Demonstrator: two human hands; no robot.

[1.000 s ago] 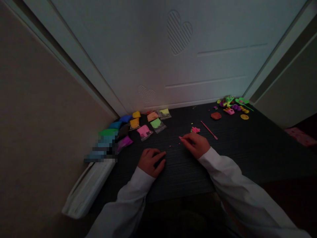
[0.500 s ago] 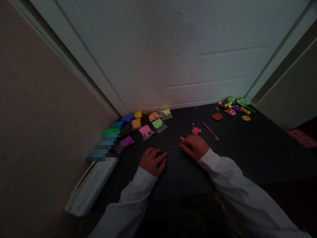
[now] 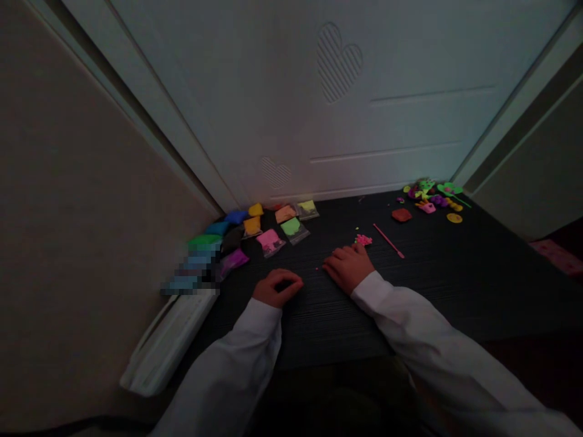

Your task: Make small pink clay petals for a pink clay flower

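Note:
My left hand (image 3: 277, 287) is held over the dark tabletop (image 3: 328, 337), its thumb and fingertips pressed together in a pinch. Whether anything is between them cannot be made out. Palm down on the table, my right hand (image 3: 348, 267) lies with its fingers stretched out flat. What may be under it is hidden. Just beyond its fingers sits a small heap of pink bits (image 3: 364, 240). A tiny pink crumb (image 3: 317, 269) lies between the two hands. To the right of the heap rests a thin pink modelling stick (image 3: 388, 241).
Bags of coloured clay, including a pink bag (image 3: 270, 240) and a green bag (image 3: 292, 227), line the back left. A white packet (image 3: 170, 343) lies at the left edge. A reddish lump (image 3: 401, 215) and small colourful clay figures (image 3: 427, 193) sit back right, before a white panel (image 3: 282, 109).
My left hand has gone from loosely spread fingers to a pinch. My right hand has flattened and shifted slightly left, and the pink piece at its fingertips is out of sight.

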